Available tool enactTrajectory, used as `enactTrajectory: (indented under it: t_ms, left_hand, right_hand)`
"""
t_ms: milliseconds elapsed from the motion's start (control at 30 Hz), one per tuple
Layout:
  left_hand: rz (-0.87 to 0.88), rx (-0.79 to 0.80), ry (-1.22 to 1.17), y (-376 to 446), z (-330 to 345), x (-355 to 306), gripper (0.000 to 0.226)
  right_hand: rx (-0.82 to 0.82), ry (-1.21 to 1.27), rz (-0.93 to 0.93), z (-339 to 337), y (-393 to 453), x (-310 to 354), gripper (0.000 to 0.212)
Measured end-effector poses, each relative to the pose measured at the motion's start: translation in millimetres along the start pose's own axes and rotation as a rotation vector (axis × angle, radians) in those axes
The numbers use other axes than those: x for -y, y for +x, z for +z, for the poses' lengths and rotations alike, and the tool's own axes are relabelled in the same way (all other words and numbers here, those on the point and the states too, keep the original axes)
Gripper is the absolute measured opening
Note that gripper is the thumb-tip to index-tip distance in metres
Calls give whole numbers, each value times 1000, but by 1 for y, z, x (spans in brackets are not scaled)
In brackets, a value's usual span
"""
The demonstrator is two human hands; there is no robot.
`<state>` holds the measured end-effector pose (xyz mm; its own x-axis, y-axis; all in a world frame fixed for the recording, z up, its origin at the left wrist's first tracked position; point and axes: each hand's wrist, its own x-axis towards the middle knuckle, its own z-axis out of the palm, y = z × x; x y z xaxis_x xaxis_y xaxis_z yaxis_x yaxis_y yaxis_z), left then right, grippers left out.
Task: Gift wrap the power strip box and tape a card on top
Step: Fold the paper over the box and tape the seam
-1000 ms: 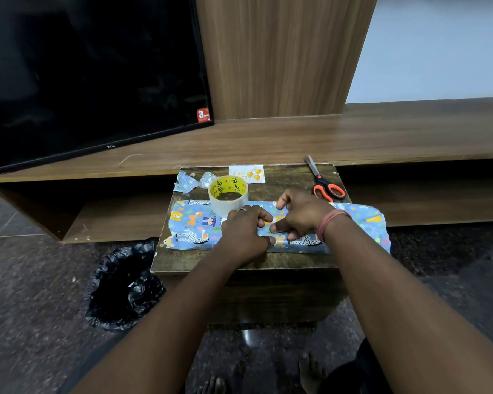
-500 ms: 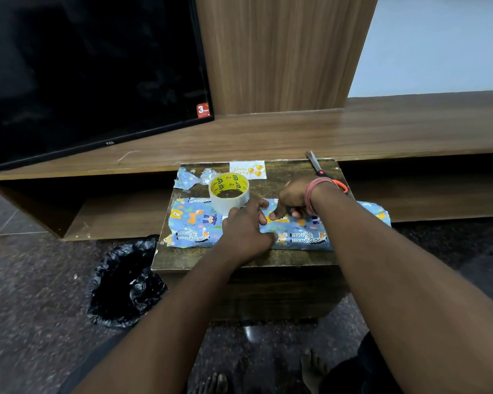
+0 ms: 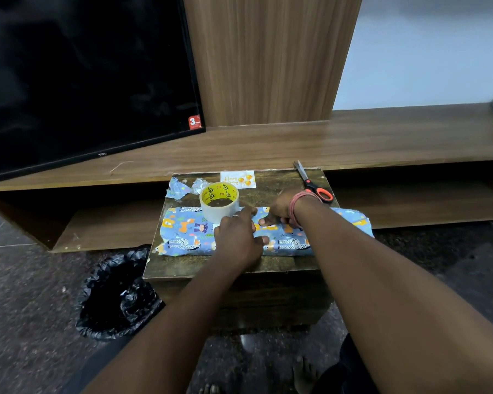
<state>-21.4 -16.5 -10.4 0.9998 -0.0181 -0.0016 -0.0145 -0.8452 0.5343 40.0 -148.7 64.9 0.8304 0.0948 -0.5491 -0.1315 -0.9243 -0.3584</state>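
Item: wrapped box (image 3: 182, 231), animal-print paper. Left hand (image 3: 236, 240) and right hand (image 3: 279, 211), both with fingers extended, pressing its top seam. Tape roll (image 3: 219, 201) touching left fingertips; scissors (image 3: 315, 184) just beyond right wrist.

Head view (worn), downward; close

R hand (image 3: 279, 210) slid back twd scissors (image 3: 315, 187).
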Motion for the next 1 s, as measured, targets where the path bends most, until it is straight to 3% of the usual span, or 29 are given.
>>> enactTrajectory:
  t_ms: [67,233,333,467,633,1000]
  left_hand:
    - [30,22,57,-3,1,2,67]
    - [51,82,44,-4,-5,3,55]
    - [72,57,-33,-4,-8,5,53]
    - [91,19,-29,-8,-14,7,59]
    - [104,30,20,-7,-14,15,63]
    - [81,103,22,-7,-15,16,67]
  right_hand:
    - [-21,18,-21,4,0,-2,41]
    - [-112,346,-189,17,-4,-23,20]
    - [-217,413,-300,35,-11,-35,26]
    - [-196,231,-351,48,-14,-46,39]
    - [-228,76,-402,47,-11,-47,42]
    - [-411,-195,-453,61,-12,-42,51]
